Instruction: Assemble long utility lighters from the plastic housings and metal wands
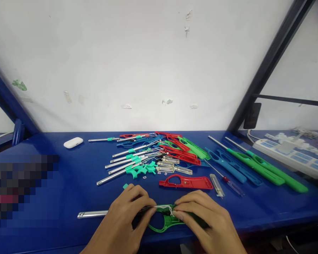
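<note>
Hidden or unclear: both wrists are cut off at the bottom edge; both thumbs are tucked out of sight; the middle of the green handle shell (164,223) is covered by fingers, so only its trigger loop and part of the top edge are seen; how the metal tube (91,214) joins the shell cannot be made out, as the joint is under the left hand (124,216); a block at the left of the blue table (69,176) is pixelated and unreadable; small bits in the parts pile (137,160) are too fine to identify.

The shell is lying flat at the near table edge, directly between and under both hands; the tube is sticking out leftward past the left hand; a thin white wire (164,206) is run along the shell's top between the fingertips.

Left hand: fingers curled, closed on the shell's left end. Right hand (205,218): fingers bent down, closed on the shell's right end.

A red handle shell (187,182) is lying just beyond the hands; a screwdriver (228,180) is to its right.
</note>
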Demonstrator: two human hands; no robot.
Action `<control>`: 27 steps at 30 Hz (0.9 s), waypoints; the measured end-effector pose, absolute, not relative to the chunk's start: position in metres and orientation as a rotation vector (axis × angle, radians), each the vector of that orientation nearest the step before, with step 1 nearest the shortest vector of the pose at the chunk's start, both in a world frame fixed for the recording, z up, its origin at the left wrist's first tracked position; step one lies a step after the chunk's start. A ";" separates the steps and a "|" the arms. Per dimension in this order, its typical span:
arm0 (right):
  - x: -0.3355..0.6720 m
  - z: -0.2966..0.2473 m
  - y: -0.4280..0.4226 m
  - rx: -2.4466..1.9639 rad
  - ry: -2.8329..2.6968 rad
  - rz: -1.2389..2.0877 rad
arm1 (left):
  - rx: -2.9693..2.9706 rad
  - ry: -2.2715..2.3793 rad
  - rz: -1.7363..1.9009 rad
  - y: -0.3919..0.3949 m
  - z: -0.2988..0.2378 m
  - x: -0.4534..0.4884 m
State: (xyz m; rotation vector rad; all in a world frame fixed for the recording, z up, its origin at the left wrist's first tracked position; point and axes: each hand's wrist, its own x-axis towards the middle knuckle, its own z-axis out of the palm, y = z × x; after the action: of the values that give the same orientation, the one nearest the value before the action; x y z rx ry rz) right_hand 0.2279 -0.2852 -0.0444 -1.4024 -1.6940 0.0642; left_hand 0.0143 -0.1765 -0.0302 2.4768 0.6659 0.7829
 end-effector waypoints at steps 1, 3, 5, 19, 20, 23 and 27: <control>0.228 -0.044 -0.285 -1.396 -1.691 0.059 | 2.474 0.665 0.778 -0.176 -0.031 0.014; 0.228 -0.043 -0.285 -1.375 -1.688 0.046 | 2.471 0.664 0.776 -0.177 -0.032 0.014; 0.229 -0.042 -0.286 -1.353 -1.702 0.044 | 2.470 0.661 0.780 -0.177 -0.033 0.014; 0.227 -0.036 -0.292 -1.367 -1.859 -0.046 | 2.466 0.644 0.759 -0.176 -0.035 0.014; 0.227 -0.037 -0.292 -1.371 -1.858 -0.054 | 2.468 0.641 0.764 -0.176 -0.035 0.015; 0.227 -0.038 -0.292 -1.367 -1.862 -0.057 | 2.479 0.621 0.777 -0.176 -0.035 0.015; 0.228 -0.037 -0.292 -1.368 -1.876 -0.036 | 2.517 0.592 0.772 -0.176 -0.035 0.013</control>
State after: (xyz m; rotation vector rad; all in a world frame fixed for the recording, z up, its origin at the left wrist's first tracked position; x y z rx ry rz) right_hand 0.2276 -0.2924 -0.0374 -1.3675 -1.8757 -0.0357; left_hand 0.0127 -0.1765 -0.0349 2.5169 0.5916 0.7715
